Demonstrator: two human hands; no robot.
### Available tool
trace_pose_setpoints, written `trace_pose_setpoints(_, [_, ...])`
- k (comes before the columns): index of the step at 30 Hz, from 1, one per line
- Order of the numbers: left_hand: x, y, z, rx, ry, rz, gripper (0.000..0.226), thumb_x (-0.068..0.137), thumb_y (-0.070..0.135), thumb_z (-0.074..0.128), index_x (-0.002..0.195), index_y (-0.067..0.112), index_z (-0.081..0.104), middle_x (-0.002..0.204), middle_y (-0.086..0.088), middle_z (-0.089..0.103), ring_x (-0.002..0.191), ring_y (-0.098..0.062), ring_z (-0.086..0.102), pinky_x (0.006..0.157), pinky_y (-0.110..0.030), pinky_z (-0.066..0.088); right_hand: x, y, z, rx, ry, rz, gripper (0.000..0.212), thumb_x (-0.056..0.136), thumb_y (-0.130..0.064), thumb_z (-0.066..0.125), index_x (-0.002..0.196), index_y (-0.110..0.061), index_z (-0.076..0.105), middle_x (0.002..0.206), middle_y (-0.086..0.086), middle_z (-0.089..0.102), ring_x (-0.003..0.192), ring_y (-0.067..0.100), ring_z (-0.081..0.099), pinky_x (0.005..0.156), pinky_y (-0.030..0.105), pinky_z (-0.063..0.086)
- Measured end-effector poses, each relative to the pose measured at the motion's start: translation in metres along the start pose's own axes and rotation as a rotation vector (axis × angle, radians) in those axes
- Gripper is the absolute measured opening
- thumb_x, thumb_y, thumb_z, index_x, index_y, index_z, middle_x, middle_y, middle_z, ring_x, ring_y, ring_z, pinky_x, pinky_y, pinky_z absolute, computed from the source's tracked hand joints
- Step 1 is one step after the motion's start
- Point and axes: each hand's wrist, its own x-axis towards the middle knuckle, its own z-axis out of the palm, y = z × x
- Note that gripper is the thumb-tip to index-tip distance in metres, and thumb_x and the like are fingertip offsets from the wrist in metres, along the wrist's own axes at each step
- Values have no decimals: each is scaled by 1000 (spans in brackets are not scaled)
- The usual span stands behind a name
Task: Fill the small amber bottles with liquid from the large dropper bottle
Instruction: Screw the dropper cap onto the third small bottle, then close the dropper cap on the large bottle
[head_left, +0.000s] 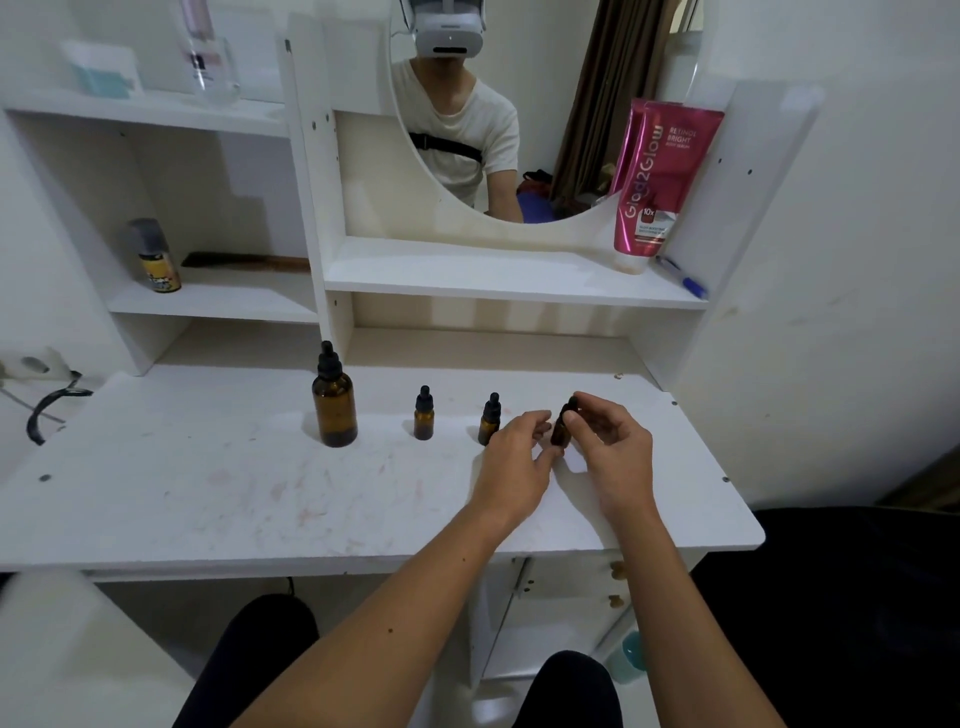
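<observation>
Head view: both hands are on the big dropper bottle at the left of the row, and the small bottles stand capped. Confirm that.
Wrong bottle. In the head view the left hand and right hand are on the small bottle at the right end of the row. The big dropper bottle stands untouched at the left. The small bottles look capped.

Bare forearms, dark trousers (249, 670), ringless hands.

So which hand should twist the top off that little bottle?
Probably the right hand: its fingertips already pinch the black top of the little bottle. The left hand touches the bottle low down, so it is well placed to steady it.
</observation>
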Motion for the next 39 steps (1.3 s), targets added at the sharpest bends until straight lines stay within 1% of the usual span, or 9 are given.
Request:
trace_pose_setpoints(7, [-39,-14,-56,-125,-42,-56,46,95,31,74,138,26,59,127,12,68,114,-1,64,103,-21,52,-9,-10,4,-93,103,-46,31,93,-18,78,123,-24,73,125,-5,71,117,15,66,108,41,54])
trace_pose_setpoints(14, [-72,-40,-149,-177,79,-113,34,93,30,75,126,31,65,114,20,71,102,4,67,87,-12,54,-35,-28,32,-175,180,-229,27,96,-16,74,123,-19,72,123,-3,66,115,12,62,105,28,50])
trace_pose_setpoints(18, [-76,-57,-194,-172,268,-160,33,91,27,78,122,27,66,111,17,72,98,-1,69,86,-18,57,-41,-44,74,-147,105,-275,24,96,-16,74,120,-18,72,119,-2,68,109,14,63,95,22,50])
trace_pose_setpoints(21, [-70,-63,-214,-184,342,-177,37,88,26,81,121,24,64,112,11,71,99,-6,68,88,-25,59,-46,-56,108,-97,21,-290,23,97,-16,74,119,-17,73,118,-4,69,115,11,63,102,25,49])
trace_pose_setpoints(23, [-63,-66,-223,-152,356,-193,43,86,28,83,124,23,62,114,9,69,102,-10,67,90,-28,59,-50,-62,129,-112,-25,-314,23,97,-17,74,119,-18,73,117,-7,70,114,9,64,100,24,51])
trace_pose_setpoints(27, [-46,-73,-232,-106,301,-223,63,81,34,87,135,25,55,131,6,63,113,-15,63,96,-31,57,-53,-73,163,-130,-103,-297,25,97,-23,74,122,-25,72,119,-10,70,114,6,64,98,20,51])
trace_pose_setpoints(30, [-36,-76,-230,-102,216,-233,68,82,33,86,141,26,52,140,4,59,120,-19,59,103,-37,53,-51,-80,183,-170,-152,-300,30,97,-27,73,127,-25,71,122,-11,71,114,2,64,95,16,52])
trace_pose_setpoints(35, [-32,-82,-229,-63,176,-220,55,86,33,83,135,24,59,127,4,68,114,-17,63,106,-38,51,-43,-84,210,-194,-306,-286,36,100,-27,69,136,-24,68,129,-8,72,117,5,67,102,21,53])
trace_pose_setpoints(39, [-32,-84,-230,-46,168,-204,51,88,32,81,134,22,61,124,5,70,111,-14,64,106,-36,52,-41,-87,223,-183,-335,-253,34,104,-22,63,137,-21,67,129,-8,72,120,6,67,107,27,53])
